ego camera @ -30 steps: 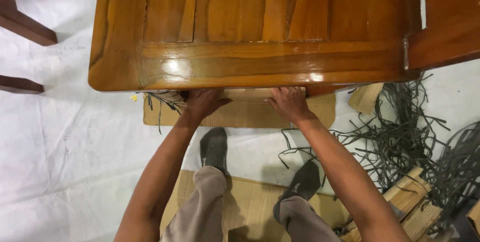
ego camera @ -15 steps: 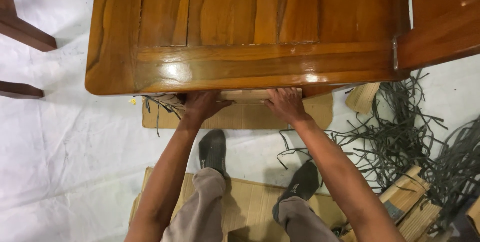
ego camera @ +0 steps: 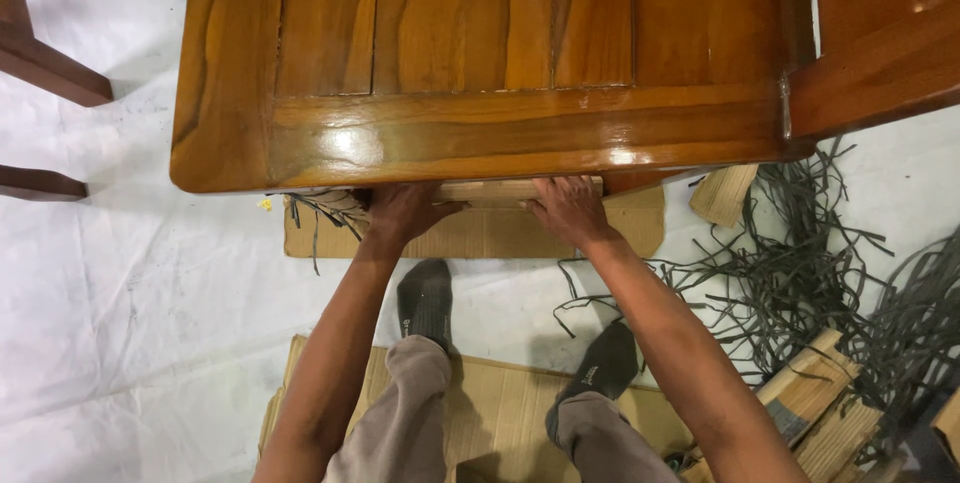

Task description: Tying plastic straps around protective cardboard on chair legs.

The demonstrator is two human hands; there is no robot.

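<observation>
Centre frame: your left hand (ego camera: 400, 211) and right hand (ego camera: 568, 208) both grip a pale wooden block (ego camera: 495, 190) under the varnished table (ego camera: 480, 133) edge.

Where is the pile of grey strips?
In the head view, the grey strips lie on the white floor sheet at right, beside the right hand.

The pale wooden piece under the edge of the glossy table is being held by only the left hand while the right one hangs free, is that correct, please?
Not quite: both hands are on it. In the head view the left hand and the right hand each grip the pale wooden piece just below the edge of the glossy wooden table.
</observation>
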